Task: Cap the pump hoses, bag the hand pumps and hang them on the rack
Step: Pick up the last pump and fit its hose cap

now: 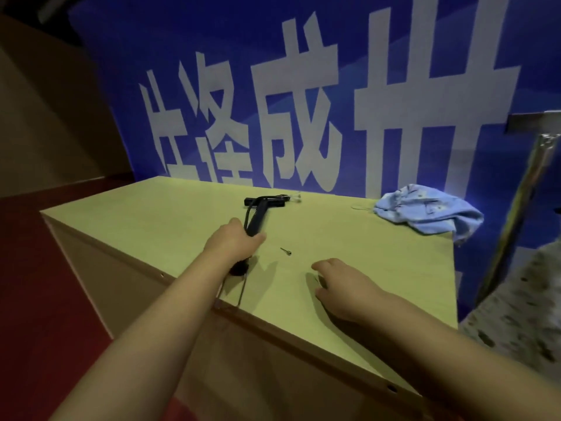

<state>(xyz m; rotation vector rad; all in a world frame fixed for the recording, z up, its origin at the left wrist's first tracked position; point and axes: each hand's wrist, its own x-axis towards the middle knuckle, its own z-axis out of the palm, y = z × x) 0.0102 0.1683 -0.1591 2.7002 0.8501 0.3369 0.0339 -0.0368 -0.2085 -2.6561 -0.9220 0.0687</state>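
Our left hand [235,240] is wrapped around the barrel of the black hand pump [254,218], fingers curled over the top of it and thumb on the near side, so that one's a solid grip. Our right hand [340,285] is empty, down by the tabletop with the fingers loosely bent and the fingertips at or just above the surface, we can't tell if they really touch. The pump lies on the pale wooden table [188,214], running away from us: the T-shaped handle is at the far end, close to the back edge, and the base end pokes out behind our left wrist with a thin metal foot bracket [235,294] reaching to the near edge of the table. A black hose [247,212] runs alongside the barrel up toward the handle. Between our two hands, a bit further out, sits a small metal needle fitting [286,251] on its own, not touching anything. Just past the handle there's some small clear bit [296,197], too blurry to say what it is. Off at the far right corner is a crumpled light blue cloth bag [428,209] with a little pattern on it. Behind the table stands a big blue banner [394,50] with white characters, and a shiny metal pole [522,205] leans up on the right
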